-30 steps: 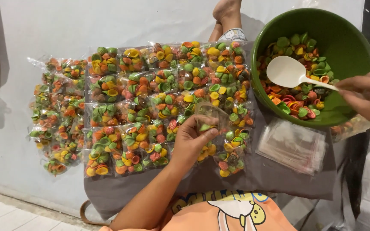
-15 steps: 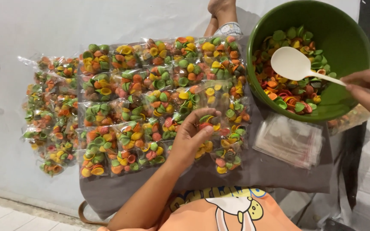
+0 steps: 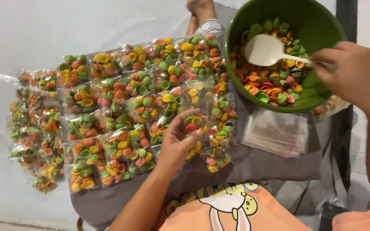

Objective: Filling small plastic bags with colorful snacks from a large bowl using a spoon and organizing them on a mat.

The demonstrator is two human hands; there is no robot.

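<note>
Green plastic makes up the big bowl (image 3: pixel 322 92) at my upper right, and it holds a heap of small shell-shaped crackers (image 3: pixel 275 83) in orange, green, yellow and red. My right hand (image 3: pixel 352 70) is closed around the handle of a white plastic spoon (image 3: pixel 264 50), whose scoop rests on the heap. My left hand (image 3: pixel 177 143) has its fingers curled around one small clear bag of crackers (image 3: pixel 195 128), with the thumb on top; the bag looks partly filled, though the plastic glare makes that hard to judge. Beside it, rows of filled clear packets (image 3: pixel 120 107) lie touching one another across a grey cloth (image 3: pixel 258 164). A flat stack of empty clear bags (image 3: pixel 277 132) sits just below the bowl. The cloth lies on a pale floor (image 3: pixel 22 38).
</note>
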